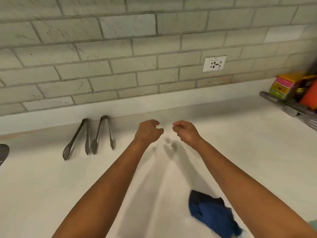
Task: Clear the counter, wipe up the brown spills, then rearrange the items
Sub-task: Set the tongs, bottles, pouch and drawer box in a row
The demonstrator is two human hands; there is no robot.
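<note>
I see no brown spills on the white counter point(51, 186), so I judge the wiping done and the rearranging under way. At the far left edge a dark utensil point(3, 152) pokes in; next, two pairs of tongs point(75, 140) point(103, 134) lie side by side, hinges against the wall lip. My left hand point(148, 131) and right hand point(186, 133) hover near each other, fingers loosely curled, holding nothing. The blue cloth point(211, 213) lies crumpled under my right forearm. To the right, a tray point(283, 105) of colourful boxes hems the far corner; the middle stays roomy.
</note>
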